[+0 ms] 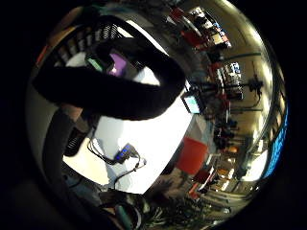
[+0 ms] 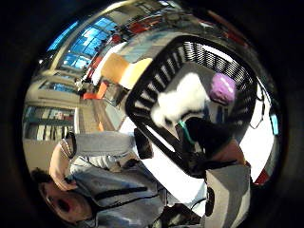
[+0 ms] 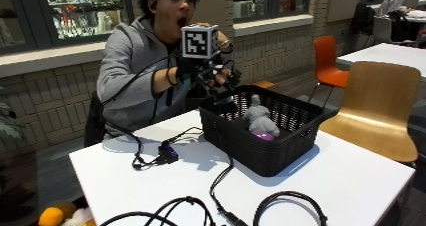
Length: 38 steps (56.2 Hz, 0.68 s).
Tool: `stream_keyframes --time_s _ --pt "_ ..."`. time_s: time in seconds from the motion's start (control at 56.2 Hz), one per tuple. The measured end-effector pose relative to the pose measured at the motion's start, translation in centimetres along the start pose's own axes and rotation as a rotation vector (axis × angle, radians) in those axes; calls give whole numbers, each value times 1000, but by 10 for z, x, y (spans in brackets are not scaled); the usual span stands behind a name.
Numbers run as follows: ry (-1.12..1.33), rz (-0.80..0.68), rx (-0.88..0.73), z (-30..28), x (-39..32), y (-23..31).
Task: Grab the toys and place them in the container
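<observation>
A black slatted basket (image 3: 266,141) stands on the white table (image 3: 120,181). Inside it a grey plush toy (image 3: 258,118) sits upright with a purple toy (image 3: 265,135) against it; both also show in the thumb side view, the plush (image 2: 183,102) and the purple toy (image 2: 222,89). A dark thing with a teal edge (image 2: 195,133) lies beside them in the basket. My gloved right hand (image 3: 208,77) hangs above the basket's rear left corner, fingers spread and loose, holding nothing. A black glove finger (image 1: 105,91) crosses the little finger side view.
Black cables (image 3: 219,186) and a small black box with a blue light (image 3: 166,151) lie on the table in front of the basket. A wooden chair (image 3: 376,111) stands to the right and an orange chair (image 3: 328,61) behind. Plush things (image 3: 56,216) lie on the floor at the left.
</observation>
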<state>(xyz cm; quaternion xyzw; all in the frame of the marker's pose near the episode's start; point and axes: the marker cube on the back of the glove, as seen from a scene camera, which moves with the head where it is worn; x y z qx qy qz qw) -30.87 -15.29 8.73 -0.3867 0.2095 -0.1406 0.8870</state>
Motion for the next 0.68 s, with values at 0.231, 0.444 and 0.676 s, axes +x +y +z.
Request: stream_keyframes --time_s 0.231,0.444,0.676 --pt "-45 211 -163 36 71 84" --pt "-160 401 -168 78 126 168" --pt "-270 475 -121 115 156 221"
